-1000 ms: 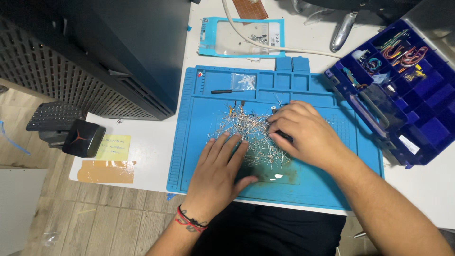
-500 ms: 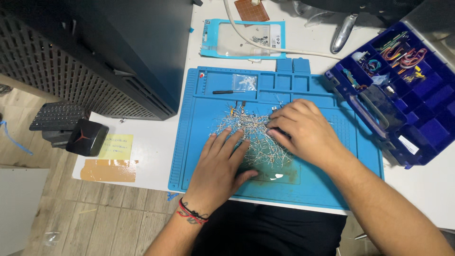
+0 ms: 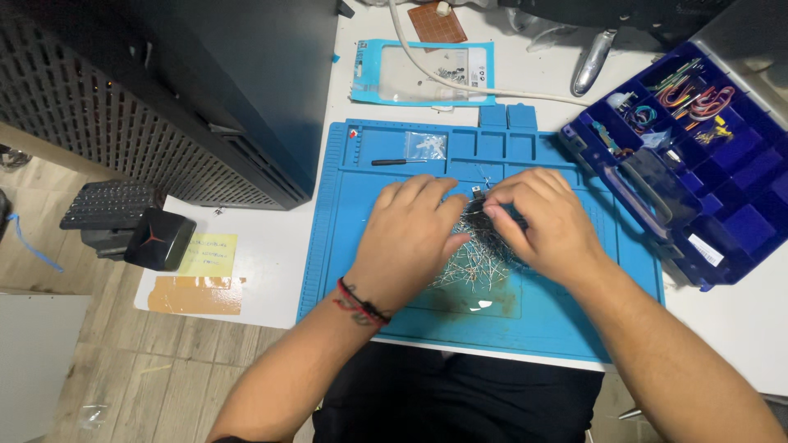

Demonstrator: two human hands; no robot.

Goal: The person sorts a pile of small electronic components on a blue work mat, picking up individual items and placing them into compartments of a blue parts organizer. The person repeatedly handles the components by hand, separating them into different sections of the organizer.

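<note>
Head view, left hand: the left hand [image 3: 408, 235] lies over the blue mat [image 3: 369, 246], fingers curled in toward the middle, fingertips pinching at a small dark part [image 3: 478, 215].
Head view, right hand: the right hand [image 3: 542, 220] comes in from the other side, thumb and fingers closed on the same dark part; both hands meet just above the heap.
Heap: a pile of thin metal leads [image 3: 476, 264] lies on the mat, right under and between the hands.
Step in hand: by the look of it, sorting, with one piece being picked out of the tangle and held by both hands.
Next move: it would call for a fine pinch and a slow lift, so the loose leads do not drag along.
Around: a blue compartment box [image 3: 722, 221] with coloured wires sits at the right on the white desk [image 3: 254, 246], a small screwdriver [image 3: 398, 162] near the mat's top, a clear bag [image 3: 427, 75] beyond it.
</note>
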